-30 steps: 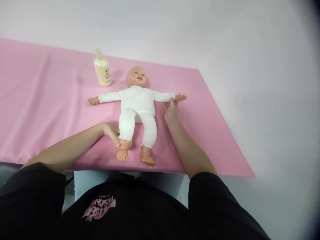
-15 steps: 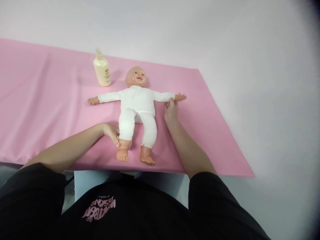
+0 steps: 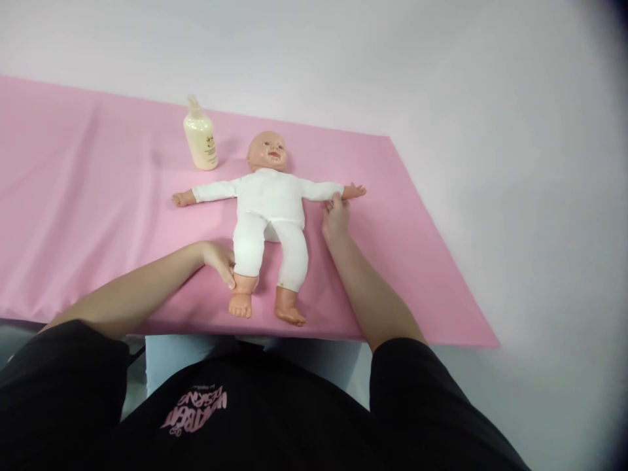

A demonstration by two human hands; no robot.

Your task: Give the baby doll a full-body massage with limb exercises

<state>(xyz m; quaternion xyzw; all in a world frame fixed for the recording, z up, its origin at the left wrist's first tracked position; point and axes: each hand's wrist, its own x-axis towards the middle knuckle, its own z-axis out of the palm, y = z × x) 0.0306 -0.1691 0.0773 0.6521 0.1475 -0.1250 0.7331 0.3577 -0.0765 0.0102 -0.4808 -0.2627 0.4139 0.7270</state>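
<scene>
A baby doll (image 3: 269, 199) in a white suit lies face up on a pink cloth (image 3: 88, 216), arms spread, feet towards me. My left hand (image 3: 220, 260) is curled round the lower leg of the doll on the left side, just above its foot. My right hand (image 3: 335, 214) pinches the end of the doll's white sleeve at the wrist on the right side. A cream lotion bottle (image 3: 200, 136) with a pump top stands upright on the cloth, left of the doll's head.
The pink cloth ends at its near edge (image 3: 314, 335) just below the doll's feet and at a slanted right edge (image 3: 441, 242). Pale plain surface lies beyond it to the right and behind.
</scene>
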